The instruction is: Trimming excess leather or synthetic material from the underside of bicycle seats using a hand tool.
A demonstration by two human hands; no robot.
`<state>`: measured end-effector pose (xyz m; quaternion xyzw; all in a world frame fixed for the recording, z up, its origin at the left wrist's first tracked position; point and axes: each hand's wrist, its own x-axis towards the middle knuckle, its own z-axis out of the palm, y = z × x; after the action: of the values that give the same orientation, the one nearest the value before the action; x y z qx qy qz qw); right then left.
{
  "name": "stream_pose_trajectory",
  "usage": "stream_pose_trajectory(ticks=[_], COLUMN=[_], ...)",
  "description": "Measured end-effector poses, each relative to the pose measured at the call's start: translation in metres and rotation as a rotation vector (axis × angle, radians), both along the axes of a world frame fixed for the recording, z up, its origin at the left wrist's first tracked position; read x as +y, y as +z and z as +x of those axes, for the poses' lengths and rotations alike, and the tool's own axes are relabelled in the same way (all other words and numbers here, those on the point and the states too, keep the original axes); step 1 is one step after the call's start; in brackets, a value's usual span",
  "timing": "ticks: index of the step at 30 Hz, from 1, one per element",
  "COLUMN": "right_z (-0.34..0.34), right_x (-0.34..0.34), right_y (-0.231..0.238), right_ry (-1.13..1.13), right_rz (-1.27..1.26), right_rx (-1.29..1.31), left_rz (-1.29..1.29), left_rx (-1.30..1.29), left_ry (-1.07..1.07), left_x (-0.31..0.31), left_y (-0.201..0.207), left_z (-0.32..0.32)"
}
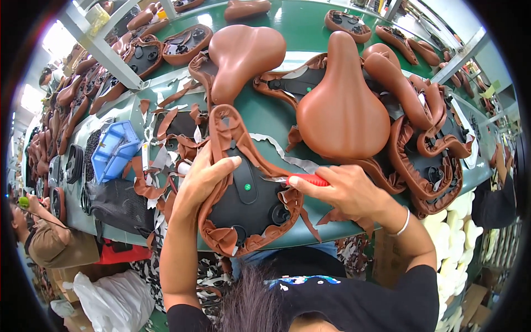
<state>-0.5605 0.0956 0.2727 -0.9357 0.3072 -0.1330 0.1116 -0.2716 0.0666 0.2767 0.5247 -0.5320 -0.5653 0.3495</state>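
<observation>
Left hand [200, 181]: we are gripping, thumb [227, 165] pointing right;
Right hand [350, 191]: we are holding it clenched, back upward;

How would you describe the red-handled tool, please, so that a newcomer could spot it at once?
At the green table, find the upturned brown saddle in the left hand. Over its right side, the right hand grips a slim tool whose metallic tip points left. Its bright red handle sets it apart from the brown saddles nearby.
</observation>
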Motion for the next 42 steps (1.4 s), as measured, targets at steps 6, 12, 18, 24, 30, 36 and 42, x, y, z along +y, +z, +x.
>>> stream_pose_trajectory(ticks=[6,12,18,24,30,36,42], right_z=[-0.002,0.032,0.013,0.070,0.045,0.060,-0.006], right_x=[0.043,0.129,0.093,0.012,0.013,0.025,0.033], right_y=[-0.022,-0.056,-0.035,-0.039,-0.018,-0.017,-0.027], right_ry=[-0.218,-0.543,-0.534,-0.266,-0.672,-0.272,-0.300], right_rz=[0.177,0.365,0.042,-0.094,0.270,0.356,0.314], right_rx=[0.279,-0.092,-0.387,-0.489,-0.880,-0.677,-0.250], left_rz=[-0.025,0.156,0.132,-0.046,-0.568,-0.809,-0.189], left_rx=[-0.113,0.240,0.358,0.346,-0.900,-0.738,-0.135], left_ry=[-0.003,0.447,0.616,0.740,0.585,-0.162,-0.084], left_x=[-0.012,0.047,0.083,0.103,0.113,0.029,0.024], left_y=[-0.026,-0.048,-0.051,-0.058,-0.052,-0.040,-0.044], left_z=[0.017,0.015,0.015,0.004,0.009,-0.044,-0.027])
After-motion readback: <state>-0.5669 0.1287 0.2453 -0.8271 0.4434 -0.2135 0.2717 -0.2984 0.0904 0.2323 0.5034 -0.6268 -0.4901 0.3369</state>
